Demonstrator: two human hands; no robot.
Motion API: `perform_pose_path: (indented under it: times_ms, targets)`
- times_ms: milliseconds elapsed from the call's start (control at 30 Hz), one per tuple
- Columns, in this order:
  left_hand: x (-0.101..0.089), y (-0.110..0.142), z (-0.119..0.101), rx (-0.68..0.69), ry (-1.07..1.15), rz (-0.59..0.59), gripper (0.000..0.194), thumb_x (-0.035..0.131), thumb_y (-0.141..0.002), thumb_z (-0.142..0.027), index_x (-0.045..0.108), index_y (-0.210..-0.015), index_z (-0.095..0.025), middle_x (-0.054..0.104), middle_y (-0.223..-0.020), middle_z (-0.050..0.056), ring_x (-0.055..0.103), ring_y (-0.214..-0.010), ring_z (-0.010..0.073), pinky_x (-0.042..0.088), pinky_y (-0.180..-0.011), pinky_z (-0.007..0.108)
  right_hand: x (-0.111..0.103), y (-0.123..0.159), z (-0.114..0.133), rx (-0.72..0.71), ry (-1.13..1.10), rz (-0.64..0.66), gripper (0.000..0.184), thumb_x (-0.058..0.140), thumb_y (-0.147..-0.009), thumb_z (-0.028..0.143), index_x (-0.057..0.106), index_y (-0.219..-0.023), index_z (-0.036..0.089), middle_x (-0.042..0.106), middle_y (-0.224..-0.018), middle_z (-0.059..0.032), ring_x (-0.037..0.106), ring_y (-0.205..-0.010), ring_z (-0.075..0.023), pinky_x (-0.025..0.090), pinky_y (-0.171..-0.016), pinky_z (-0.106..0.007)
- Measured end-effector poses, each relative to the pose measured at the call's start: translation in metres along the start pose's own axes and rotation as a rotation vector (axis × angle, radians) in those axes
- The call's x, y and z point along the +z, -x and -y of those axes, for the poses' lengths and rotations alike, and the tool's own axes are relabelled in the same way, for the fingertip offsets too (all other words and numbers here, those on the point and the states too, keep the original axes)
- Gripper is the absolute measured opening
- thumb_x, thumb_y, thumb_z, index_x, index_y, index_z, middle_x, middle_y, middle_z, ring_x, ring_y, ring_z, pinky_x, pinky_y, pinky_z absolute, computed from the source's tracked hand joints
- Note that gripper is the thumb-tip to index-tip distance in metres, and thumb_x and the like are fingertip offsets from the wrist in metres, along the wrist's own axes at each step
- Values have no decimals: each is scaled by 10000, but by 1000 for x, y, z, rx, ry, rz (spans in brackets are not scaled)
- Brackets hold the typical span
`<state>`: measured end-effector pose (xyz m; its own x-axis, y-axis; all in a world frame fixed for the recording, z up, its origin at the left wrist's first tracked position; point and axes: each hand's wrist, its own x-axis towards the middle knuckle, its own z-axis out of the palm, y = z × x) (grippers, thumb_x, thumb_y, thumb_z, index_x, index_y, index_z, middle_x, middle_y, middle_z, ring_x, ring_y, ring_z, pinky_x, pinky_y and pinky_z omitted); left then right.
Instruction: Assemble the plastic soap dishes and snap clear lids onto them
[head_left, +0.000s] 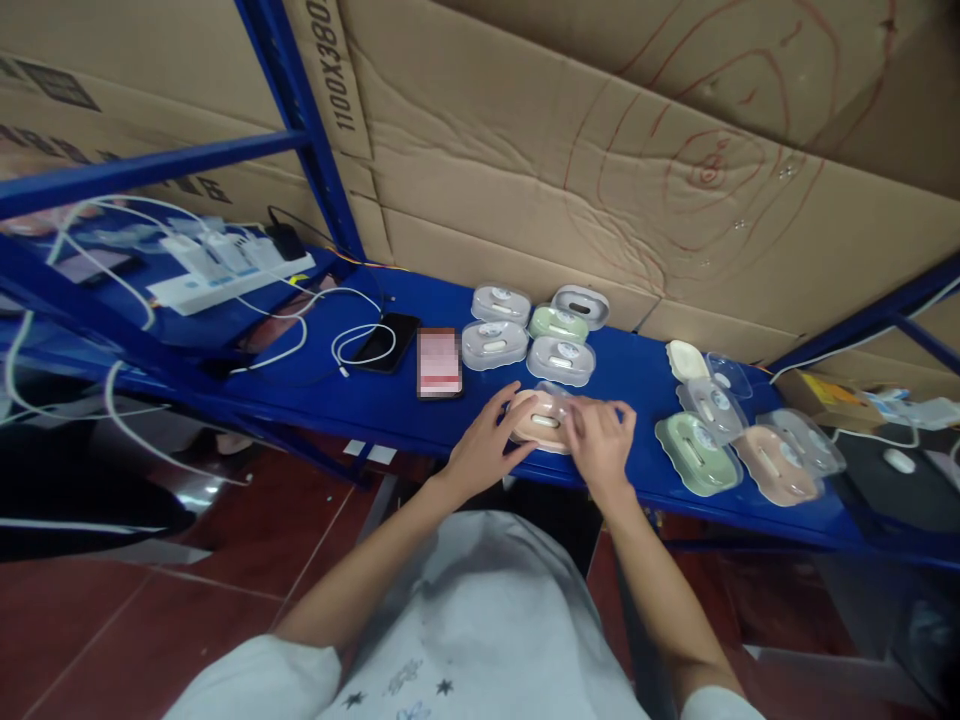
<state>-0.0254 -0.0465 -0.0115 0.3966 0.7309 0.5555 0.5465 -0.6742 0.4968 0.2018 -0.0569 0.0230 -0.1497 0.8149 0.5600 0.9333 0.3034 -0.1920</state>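
Note:
In front of me at the shelf's near edge is a peach plastic box (550, 424) that looks like a soap box, with a clear cover over it. My left hand (491, 435) grips its left side, thumb along the near edge and fingers over the far edge. At the right end, my right hand (600, 435) has its fingers curled in a pinch against the box, and they hide that corner. Just behind stand similar lidded boxes: a grey one (561, 360), another grey one (495, 344) and a green one (559, 323).
More boxes lie on the right, including a green box (699, 455) and a peach box (780, 465). Left of my hands are a phone with a lit screen (439, 362) and a dark phone (386, 345) under a white cable. A power strip (232, 285) sits farther left. Cardboard (480, 180) walls the back.

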Motion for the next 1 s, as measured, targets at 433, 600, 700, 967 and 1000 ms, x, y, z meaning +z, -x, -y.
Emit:
perform_pose_path:
  times_ms: [433, 600, 700, 967, 1000]
  targets:
    - [2, -1, 7, 117, 9, -92, 423, 732, -1001, -288, 632, -1410, -246, 556, -1514, 155, 529, -1466, 323, 508, -1204, 547, -2, 28, -25, -179, -287, 170, 740, 674, -1024, 482, 356, -1679, 345, 355, -1749, -111, 349, -1616, -337, 335, -1288, -619]
    - [4, 0, 8, 96, -2, -121, 299, 759, -981, -286, 669, -1259, -225, 601, -1399, 143, 574, -1410, 323, 528, -1181, 549, 0, 34, -32, -187, -383, 185, 656, 602, -1071, 339, 363, -1679, 395, 388, -1737, -49, 358, -1615, -279, 394, -1297, -535]
    - [4, 0, 8, 92, -15, -92, 311, 742, -995, -293, 649, -1282, -216, 603, -1384, 145, 572, -1419, 315, 534, -1183, 523, -2, 34, -28, -172, -405, 192, 634, 588, -1076, 325, 382, -1671, 395, 388, -1737, -41, 342, -1622, -280, 372, -1313, -546]
    - [0, -1, 2, 64, -22, -10, 278, 634, -1056, -253, 624, -1332, -223, 524, -1539, 150, 476, -1537, 310, 510, -1222, 492, -6, 32, -27, -46, -480, 255, 571, 539, -1095, 405, 418, -1649, 341, 345, -1757, -71, 334, -1626, -270, 332, -1331, -531]
    - [-1, -1, 2, 67, -20, -1, 292, 621, -1062, -245, 616, -1353, -222, 524, -1544, 151, 469, -1544, 308, 508, -1225, 490, -6, 31, -27, -33, -480, 265, 564, 521, -1101, 406, 413, -1651, 337, 331, -1763, -71, 322, -1631, -269, 326, -1332, -533]
